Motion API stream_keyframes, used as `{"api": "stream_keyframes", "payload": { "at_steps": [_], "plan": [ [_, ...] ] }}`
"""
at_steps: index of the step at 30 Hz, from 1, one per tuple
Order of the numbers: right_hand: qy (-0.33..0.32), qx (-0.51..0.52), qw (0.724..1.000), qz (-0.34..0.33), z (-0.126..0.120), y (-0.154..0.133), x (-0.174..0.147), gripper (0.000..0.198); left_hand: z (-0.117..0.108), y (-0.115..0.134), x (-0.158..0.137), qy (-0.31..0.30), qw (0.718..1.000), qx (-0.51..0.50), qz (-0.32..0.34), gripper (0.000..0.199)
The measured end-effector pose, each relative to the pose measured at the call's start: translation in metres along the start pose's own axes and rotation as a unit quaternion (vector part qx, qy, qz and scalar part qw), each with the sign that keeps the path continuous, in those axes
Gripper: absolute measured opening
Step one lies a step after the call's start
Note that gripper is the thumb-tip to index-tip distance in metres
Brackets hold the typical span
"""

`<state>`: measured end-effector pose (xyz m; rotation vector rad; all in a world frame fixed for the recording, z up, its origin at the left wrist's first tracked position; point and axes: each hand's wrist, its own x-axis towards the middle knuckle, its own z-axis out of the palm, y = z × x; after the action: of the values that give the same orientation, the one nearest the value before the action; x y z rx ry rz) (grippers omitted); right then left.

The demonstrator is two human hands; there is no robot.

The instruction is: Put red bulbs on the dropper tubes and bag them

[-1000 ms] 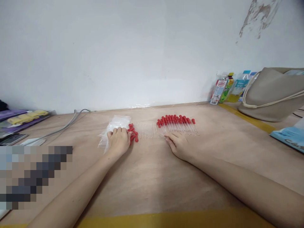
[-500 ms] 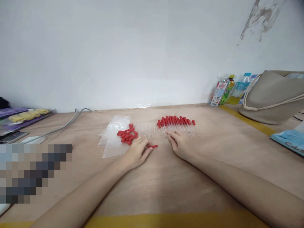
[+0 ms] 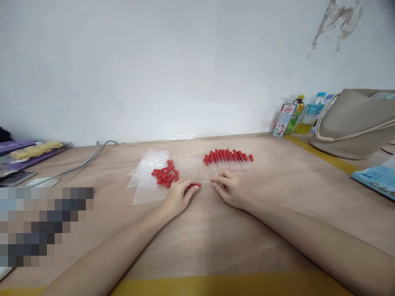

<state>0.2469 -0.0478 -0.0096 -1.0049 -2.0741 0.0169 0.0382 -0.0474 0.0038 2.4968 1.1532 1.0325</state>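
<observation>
My left hand is pinching a red cap near the clear tube my right hand is gripping.

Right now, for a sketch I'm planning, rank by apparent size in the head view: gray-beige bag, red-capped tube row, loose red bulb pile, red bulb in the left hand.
Largest to smallest:
1. Gray-beige bag
2. Red-capped tube row
3. Loose red bulb pile
4. Red bulb in the left hand, partly hidden
</observation>
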Motion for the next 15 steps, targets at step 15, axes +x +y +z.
{"api": "stream_keyframes", "payload": {
  "at_steps": [15],
  "plan": [
    [-0.014,0.025,0.998,-0.051,-0.0007,0.001,-0.0003,0.021,0.0021,-0.0021,0.0015,-0.019,0.994,-0.084,-0.071,0.022]
  ]
}}
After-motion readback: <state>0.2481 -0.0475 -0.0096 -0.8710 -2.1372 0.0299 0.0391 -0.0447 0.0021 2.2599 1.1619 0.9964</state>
